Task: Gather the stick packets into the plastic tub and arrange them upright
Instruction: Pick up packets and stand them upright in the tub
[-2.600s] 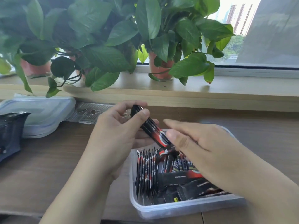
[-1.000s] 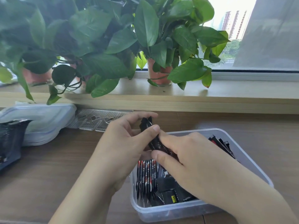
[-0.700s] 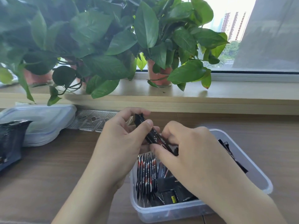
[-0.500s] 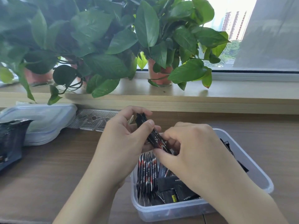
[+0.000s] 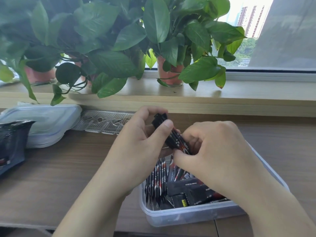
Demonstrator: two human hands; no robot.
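Our left hand [image 5: 136,147] and right hand [image 5: 213,151] both gripped a tilted bundle of slim black stick packets [image 5: 174,139], red-and-white marked, above the clear plastic tub [image 5: 179,218].

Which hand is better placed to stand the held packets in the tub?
Left, probably: the left hand grips the bundle of black stick packets above the upright row in the clear plastic tub; the right hand only pinches its end.
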